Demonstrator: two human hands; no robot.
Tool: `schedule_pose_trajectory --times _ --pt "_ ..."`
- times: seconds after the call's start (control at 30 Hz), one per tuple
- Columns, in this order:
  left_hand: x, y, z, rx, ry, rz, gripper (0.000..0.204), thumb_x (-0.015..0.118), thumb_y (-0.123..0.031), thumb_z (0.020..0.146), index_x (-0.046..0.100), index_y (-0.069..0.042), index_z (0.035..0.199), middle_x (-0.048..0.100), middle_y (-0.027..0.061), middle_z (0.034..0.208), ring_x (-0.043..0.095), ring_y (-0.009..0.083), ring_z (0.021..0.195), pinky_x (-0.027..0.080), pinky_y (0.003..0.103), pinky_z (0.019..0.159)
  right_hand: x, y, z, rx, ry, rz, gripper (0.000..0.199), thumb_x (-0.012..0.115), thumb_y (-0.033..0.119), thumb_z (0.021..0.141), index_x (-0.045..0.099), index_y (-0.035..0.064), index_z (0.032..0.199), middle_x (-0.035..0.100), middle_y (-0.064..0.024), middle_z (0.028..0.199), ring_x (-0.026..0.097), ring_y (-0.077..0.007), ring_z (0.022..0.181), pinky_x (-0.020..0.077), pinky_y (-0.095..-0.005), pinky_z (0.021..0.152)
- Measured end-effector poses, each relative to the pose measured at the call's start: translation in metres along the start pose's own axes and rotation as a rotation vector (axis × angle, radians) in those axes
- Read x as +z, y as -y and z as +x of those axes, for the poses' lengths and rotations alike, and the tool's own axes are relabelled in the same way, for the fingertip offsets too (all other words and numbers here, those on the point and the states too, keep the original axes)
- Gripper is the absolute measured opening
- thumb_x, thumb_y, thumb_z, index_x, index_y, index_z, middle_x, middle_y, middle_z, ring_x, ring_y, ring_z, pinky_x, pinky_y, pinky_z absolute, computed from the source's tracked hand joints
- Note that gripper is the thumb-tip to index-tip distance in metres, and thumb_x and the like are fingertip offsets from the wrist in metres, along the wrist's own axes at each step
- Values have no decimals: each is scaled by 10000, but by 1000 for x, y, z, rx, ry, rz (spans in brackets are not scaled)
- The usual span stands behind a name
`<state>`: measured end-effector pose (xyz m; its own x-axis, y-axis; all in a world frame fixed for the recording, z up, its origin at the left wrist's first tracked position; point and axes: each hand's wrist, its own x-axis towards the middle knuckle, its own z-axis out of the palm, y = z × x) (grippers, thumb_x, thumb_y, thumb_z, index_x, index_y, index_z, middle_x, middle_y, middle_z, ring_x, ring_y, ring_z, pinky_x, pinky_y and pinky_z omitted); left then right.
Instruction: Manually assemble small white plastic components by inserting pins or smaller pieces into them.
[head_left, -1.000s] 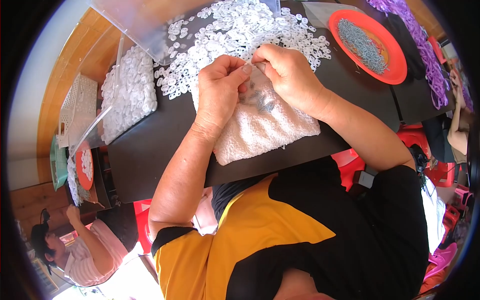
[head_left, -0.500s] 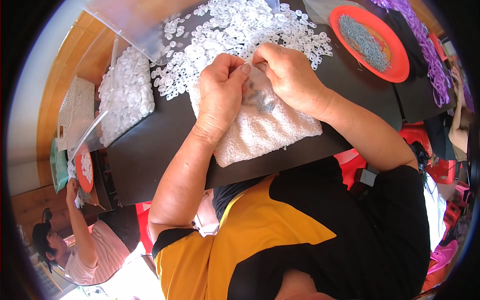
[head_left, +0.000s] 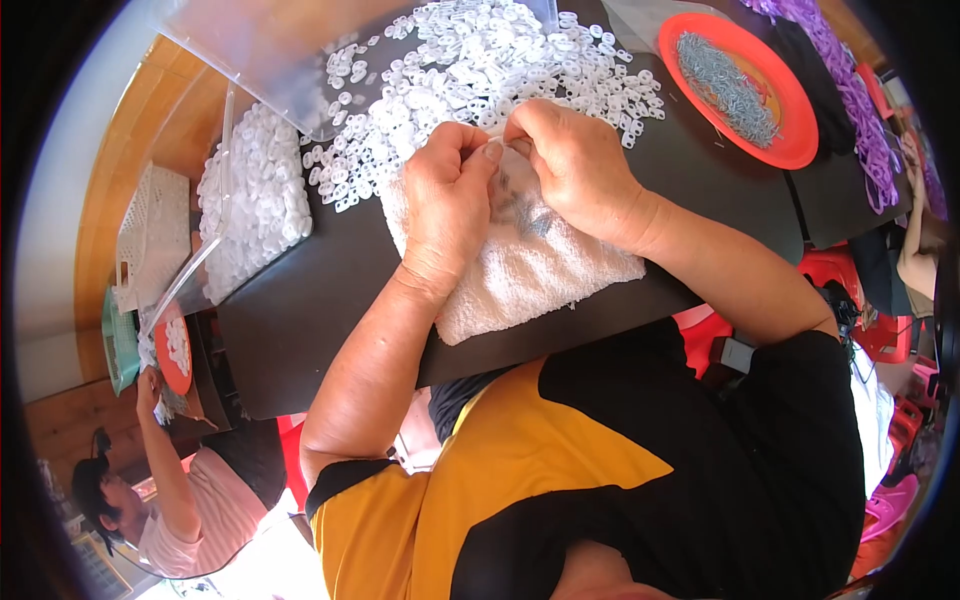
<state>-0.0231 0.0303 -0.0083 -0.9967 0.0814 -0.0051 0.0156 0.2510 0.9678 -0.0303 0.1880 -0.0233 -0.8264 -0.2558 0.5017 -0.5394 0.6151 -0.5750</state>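
Note:
My left hand and my right hand meet fingertip to fingertip over the far part of a folded cream towel. Both are closed in a pinch. A bit of a small white plastic piece shows between the fingertips, mostly hidden by the left thumb and fingers. What the right fingers grip is covered. Below the hands, a few small grey metal pins lie on the towel. Just beyond it spreads a heap of small white plastic pieces with holes.
A red oval plate of metal pins sits at the far right, near purple ribbon. At left are a clear bin and piled white pieces. A co-worker sits at lower left, reaching toward an orange plate.
My left hand has shifted slightly nearer to me, and the towel's left side has moved slightly with it. Both hands keep their pinch. The co-worker's arm has moved a little.

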Motion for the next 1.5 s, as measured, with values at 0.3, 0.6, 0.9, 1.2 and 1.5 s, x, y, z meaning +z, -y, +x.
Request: schedule_pose_trajectory --times 0.3,0.6,0.9,1.2,1.5 --pt "4 6 1 94 -58 189 72 613 -56 899 586 7 878 609 94 675 576 157 580 483 319 575 4 3 -1 -50 -71 -49 141 616 -8 776 543 49 883 607 -100 754 614 -315 708 481 -406 604" --pt "7 9 2 171 -63 261 80 640 -31 857 564 -5 856 621 165 741 614 299 645 490 386 613 7 1 -2 -47 -35 -88 163 629 56 707 543 49 845 599 -95 805 604 -307 783 482 -421 632" --pt "6 17 4 377 -108 456 48 602 -29 923 604 -16 876 566 5 666 507 69 596 436 237 545 8 4 -3 -79 -61 -125 115 600 66 739 538 53 835 596 -99 797 598 -317 778 478 -429 625" --pt "-4 -3 2 -74 36 -111 65 624 -76 924 618 -17 896 568 -26 716 472 45 596 387 202 536 2 0 -4 -61 -76 57 148 600 13 772 582 41 917 630 -122 835 622 -334 791 504 -432 670" --pt "-2 -1 2 -63 23 -67 68 625 -81 928 614 -22 894 559 -30 704 468 46 595 395 201 546 1 1 -3 -75 -63 30 124 601 15 776 573 35 895 615 -117 807 617 -326 763 501 -427 655"
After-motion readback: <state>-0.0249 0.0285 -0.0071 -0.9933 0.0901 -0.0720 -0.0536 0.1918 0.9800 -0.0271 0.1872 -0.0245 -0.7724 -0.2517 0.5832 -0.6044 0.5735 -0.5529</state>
